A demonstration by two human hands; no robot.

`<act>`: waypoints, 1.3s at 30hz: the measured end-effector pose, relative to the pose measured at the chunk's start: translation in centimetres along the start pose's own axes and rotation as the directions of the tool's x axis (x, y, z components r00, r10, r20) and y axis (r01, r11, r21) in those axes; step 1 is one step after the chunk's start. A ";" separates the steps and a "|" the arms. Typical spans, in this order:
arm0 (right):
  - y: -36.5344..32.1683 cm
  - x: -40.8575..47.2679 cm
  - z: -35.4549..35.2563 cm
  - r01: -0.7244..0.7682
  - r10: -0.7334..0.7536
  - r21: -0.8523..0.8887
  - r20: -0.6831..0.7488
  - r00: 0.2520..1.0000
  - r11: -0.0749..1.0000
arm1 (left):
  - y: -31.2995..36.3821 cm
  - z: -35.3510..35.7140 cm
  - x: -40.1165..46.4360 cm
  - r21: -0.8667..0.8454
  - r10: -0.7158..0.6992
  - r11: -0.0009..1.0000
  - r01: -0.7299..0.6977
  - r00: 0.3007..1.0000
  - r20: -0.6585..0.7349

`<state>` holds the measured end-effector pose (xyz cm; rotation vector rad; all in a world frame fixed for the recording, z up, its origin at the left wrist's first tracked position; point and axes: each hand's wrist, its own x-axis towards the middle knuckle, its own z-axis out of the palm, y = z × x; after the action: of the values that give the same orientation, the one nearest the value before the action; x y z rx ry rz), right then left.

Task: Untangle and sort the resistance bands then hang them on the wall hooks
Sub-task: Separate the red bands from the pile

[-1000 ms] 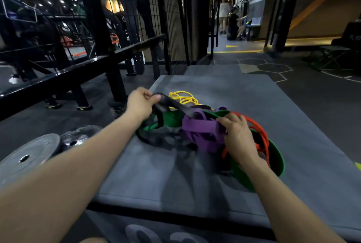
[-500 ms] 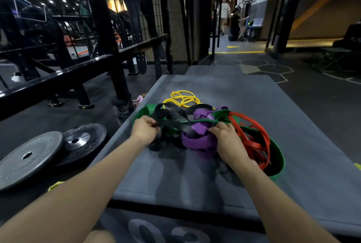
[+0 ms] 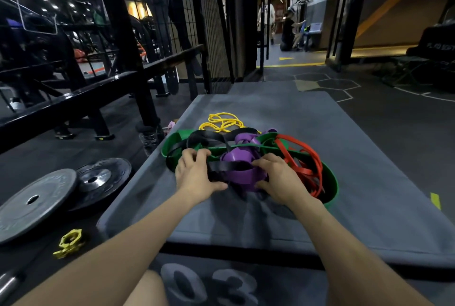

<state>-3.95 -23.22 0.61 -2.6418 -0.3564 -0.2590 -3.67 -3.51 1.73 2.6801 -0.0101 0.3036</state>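
Grey padding covers the low platform (image 3: 369,158) where a knot of resistance bands lies heaped, and its near face carries large pale digits reading "03" (image 3: 209,286). In the tangle a purple band (image 3: 240,165) sits bunched in the middle, a black band (image 3: 211,137) loops over and across it, a wide green band (image 3: 331,182) rings the heap, a red band (image 3: 310,158) lies folded to the right, and a thin yellow band (image 3: 222,121) curls at the far side, just touching the pile. The person's left hand (image 3: 195,177) is curled around a strip of the black band at the left of the heap, thumb underneath. Their right hand (image 3: 279,177) is clamped on the purple bundle, fingers over the top and thumb at its near edge. On the dark floor to the left lie two weight plates (image 3: 59,192), one overlapping the other, with a yellow barbell collar (image 3: 69,244) near them. Faint lettering on a black box (image 3: 435,47) far right is too blurred to read.
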 end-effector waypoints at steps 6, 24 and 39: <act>1.0 -1.2 -1.2 -0.094 0.098 0.034 -0.183 0.978 0.995 | 3.4 1.3 -1.9 0.091 0.305 0.950 -0.297 0.949 -0.084; 7.5 -0.3 -2.8 -0.279 0.312 0.139 -0.422 0.851 0.950 | 9.2 9.6 0.8 -0.177 0.225 0.952 -0.249 0.963 -0.146; 6.3 -1.2 -5.8 -0.158 0.265 0.530 -0.132 0.955 0.833 | 12.3 7.9 3.7 -0.595 0.042 0.801 0.067 0.985 0.168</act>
<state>-3.90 -31.61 2.81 -2.0760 -0.0451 -0.3051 0.90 -17.89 0.82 2.0571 -0.1220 0.0411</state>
